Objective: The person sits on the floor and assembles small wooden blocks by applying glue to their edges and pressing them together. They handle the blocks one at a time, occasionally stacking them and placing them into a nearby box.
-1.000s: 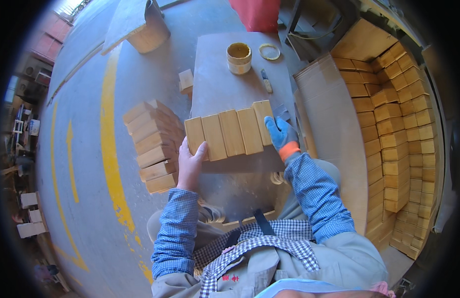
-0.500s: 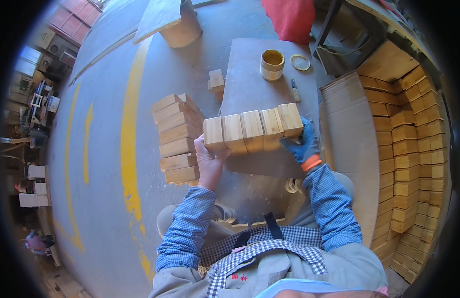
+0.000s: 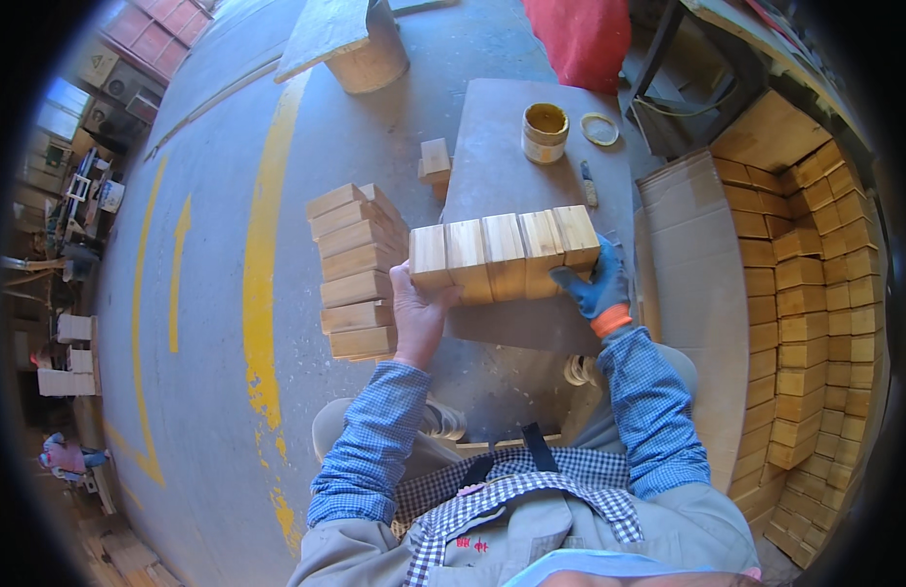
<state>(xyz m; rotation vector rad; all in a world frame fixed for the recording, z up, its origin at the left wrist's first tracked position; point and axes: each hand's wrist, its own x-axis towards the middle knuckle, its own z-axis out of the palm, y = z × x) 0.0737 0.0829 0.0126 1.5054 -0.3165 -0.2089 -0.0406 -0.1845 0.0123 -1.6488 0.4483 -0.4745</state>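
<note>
A row of several pale wooden blocks [image 3: 505,256] is squeezed end to end between my hands, over the near part of a grey board-topped table [image 3: 502,127]. My bare left hand [image 3: 418,308] grips the left end block from its side and below. Wearing a blue glove with an orange cuff, my right hand [image 3: 601,284] presses the right end, its thumb across the front of the last blocks. Just beyond the row, on the tabletop, are an open jar [image 3: 545,134] of yellowish-brown stuff, a round lid [image 3: 599,129] and a small brush [image 3: 589,184].
Left of the table stands a stack of wooden blocks [image 3: 360,272], with a smaller pile [image 3: 434,161] beyond it. At right, a large cardboard box [image 3: 692,225] holds many stacked blocks [image 3: 800,323]. A red cloth [image 3: 582,44] hangs at the back. Far left, another person [image 3: 66,458] is visible.
The blocks in the row now sit flush, where the right end one stuck up before. My right hand has shifted slightly round the end. The whole view has moved a little.
</note>
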